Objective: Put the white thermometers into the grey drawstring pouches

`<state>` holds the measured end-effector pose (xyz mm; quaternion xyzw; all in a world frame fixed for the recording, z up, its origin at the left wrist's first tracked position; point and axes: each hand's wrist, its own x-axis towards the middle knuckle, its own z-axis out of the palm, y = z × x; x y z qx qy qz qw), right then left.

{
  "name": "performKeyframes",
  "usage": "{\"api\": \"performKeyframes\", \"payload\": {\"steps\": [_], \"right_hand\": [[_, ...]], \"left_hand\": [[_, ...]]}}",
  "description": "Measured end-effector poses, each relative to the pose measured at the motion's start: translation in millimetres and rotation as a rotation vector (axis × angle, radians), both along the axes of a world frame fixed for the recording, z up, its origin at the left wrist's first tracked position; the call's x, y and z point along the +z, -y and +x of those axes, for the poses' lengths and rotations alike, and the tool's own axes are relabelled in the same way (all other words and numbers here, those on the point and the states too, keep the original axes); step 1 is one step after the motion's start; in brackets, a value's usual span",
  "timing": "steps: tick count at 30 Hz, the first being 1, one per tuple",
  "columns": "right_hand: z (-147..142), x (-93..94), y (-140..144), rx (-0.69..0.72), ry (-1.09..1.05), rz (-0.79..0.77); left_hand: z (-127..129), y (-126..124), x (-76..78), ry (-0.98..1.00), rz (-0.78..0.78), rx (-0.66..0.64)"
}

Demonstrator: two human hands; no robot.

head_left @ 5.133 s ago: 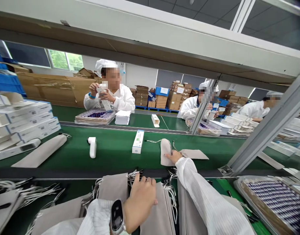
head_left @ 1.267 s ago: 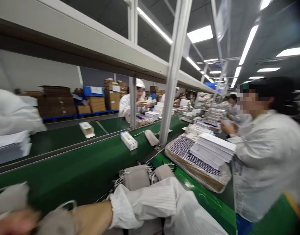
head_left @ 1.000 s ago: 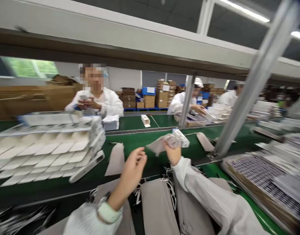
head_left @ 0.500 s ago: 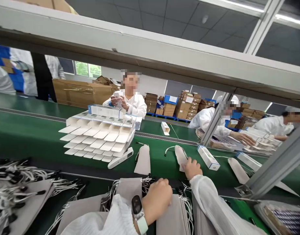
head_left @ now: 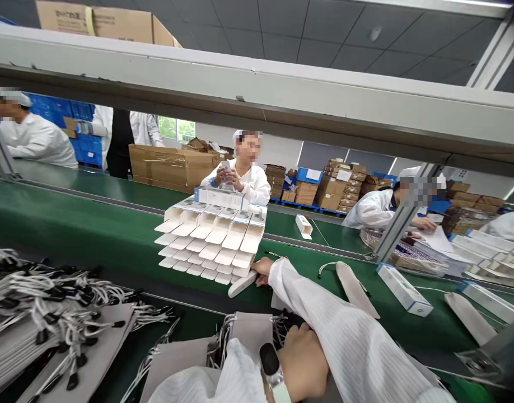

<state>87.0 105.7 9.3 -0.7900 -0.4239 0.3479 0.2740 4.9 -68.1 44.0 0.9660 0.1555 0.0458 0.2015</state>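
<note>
My right hand (head_left: 263, 270) reaches across the green belt, its fingers closed at the near end of a slim white device (head_left: 242, 284). That device lies beside a stack of open white boxes (head_left: 210, 240). Low in the view, my left hand (head_left: 303, 358) is curled over the grey drawstring pouches, with a watch on its wrist; its fingertips and whatever they hold are hidden. Flat grey pouches (head_left: 252, 330) with white cords lie next to it. Another grey pouch (head_left: 355, 288) rests on the belt, right of my right sleeve.
A heap of corded pouches (head_left: 84, 336) fills the lower left. White boxes (head_left: 403, 288) lie on the belt to the right. A metal post (head_left: 408, 210) and an overhead shelf (head_left: 257, 84) frame the station. Across the belt, a person (head_left: 240, 173) holds a small object.
My right hand has left the grey pouch on the belt and moved left to the white device. My left hand stays low over the pouches. The view has shifted left.
</note>
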Motion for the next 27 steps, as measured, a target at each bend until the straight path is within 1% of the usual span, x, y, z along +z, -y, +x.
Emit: {"api": "performKeyframes", "payload": {"steps": [1, 2, 4, 6, 8, 11, 15, 17, 18, 19, 21, 24, 27], "right_hand": [[5, -2.7, 0, -0.012, -0.043, -0.025], [10, -5.0, 2, -0.026, -0.084, -0.046], [22, -7.6, 10, -0.063, -0.165, -0.058], [34, -6.1, 21, -0.109, -0.232, 0.005], [48, 1.3, 38, -0.155, -0.274, 0.144], [77, 24.1, 76, -0.207, -0.298, 0.411], [116, 61.5, 142, -0.260, -0.304, 0.771], [125, 72.4, 168, -0.243, -0.328, 0.946], [125, 74.6, 178, -0.228, -0.339, 1.010], [125, 74.6, 185, -0.213, -0.345, 1.049], [121, 69.8, 191, -0.198, -0.344, 1.073], [119, 58.0, 190, -0.184, -0.397, 1.094], [124, 49.2, 186, -0.159, -0.469, 1.090]], "left_hand": [[-2, -4, 2.1, -0.050, 0.001, -0.061], [-3, -7, 4.6, -0.105, -0.001, -0.094], [-5, -12, 9.9, -0.181, -0.024, -0.096], [-6, -18, 14.3, -0.158, -0.077, -0.101], [-6, -25, 17.8, -0.063, -0.163, -0.096], [-6, -36, 23.9, 0.094, -0.287, -0.109], [-9, -44, 32.0, 0.188, -0.355, -0.218], [-10, -45, 33.0, 0.212, -0.390, -0.248], [-10, -44, 32.5, 0.210, -0.404, -0.256], [-9, -43, 31.5, 0.203, -0.417, -0.259], [-7, -41, 28.6, 0.191, -0.428, -0.246], [-4, -40, 24.2, 0.180, -0.437, -0.206], [-3, -41, 21.9, 0.166, -0.469, -0.186]]}}
